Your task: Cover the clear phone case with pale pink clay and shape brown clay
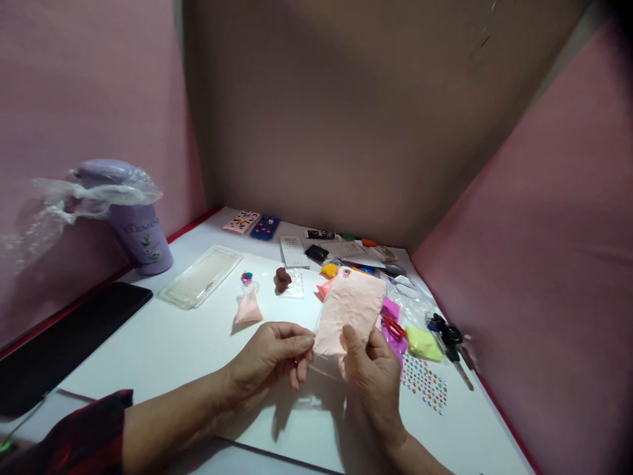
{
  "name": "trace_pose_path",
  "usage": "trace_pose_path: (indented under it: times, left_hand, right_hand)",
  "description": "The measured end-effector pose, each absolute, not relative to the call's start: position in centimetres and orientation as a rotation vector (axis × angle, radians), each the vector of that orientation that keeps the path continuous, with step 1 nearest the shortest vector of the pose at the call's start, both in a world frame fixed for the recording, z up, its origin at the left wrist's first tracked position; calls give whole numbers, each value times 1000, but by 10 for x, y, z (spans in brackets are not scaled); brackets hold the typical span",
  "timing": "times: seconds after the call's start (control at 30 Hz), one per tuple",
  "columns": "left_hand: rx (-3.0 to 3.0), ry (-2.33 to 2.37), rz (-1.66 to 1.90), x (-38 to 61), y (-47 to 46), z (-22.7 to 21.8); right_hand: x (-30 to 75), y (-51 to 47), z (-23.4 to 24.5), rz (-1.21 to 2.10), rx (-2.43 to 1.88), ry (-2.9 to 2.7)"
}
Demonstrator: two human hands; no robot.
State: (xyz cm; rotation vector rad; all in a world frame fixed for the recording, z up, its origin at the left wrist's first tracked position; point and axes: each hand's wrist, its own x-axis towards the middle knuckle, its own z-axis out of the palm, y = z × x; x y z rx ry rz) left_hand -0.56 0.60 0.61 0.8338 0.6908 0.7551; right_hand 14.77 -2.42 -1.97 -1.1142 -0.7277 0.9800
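Note:
Both hands hold up a clear phone case spread with wrinkled pale pink clay [350,305], tilted above the white board. A small opening shows near its top left corner, and a bare clear edge shows at the bottom. My left hand [277,356] is closed, thumb and forefinger pinching the lower left corner. My right hand [373,376] is wrapped round the lower right side, its thumb pressed on the clay. Beyond my left hand stand a small bag of pink clay [248,308] and a lump of brown clay [283,280] beside a clear wrapper [295,285].
At left are a purple tumbler [141,237] with plastic wrap, a black phone [74,336] and a clear plastic tray [202,277]. Yellow clay [423,344], red-handled scissors [394,328], gem stickers [425,382] and keys [452,336] lie at right. Pink walls flank the table.

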Motion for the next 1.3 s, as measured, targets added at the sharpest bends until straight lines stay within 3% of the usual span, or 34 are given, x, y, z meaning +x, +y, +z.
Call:
trace_pose_path:
  times: [1.3]
  left_hand:
    - [832,828,759,-6,6,4]
  right_hand:
    - [147,-28,-21,1037,-1160,-790]
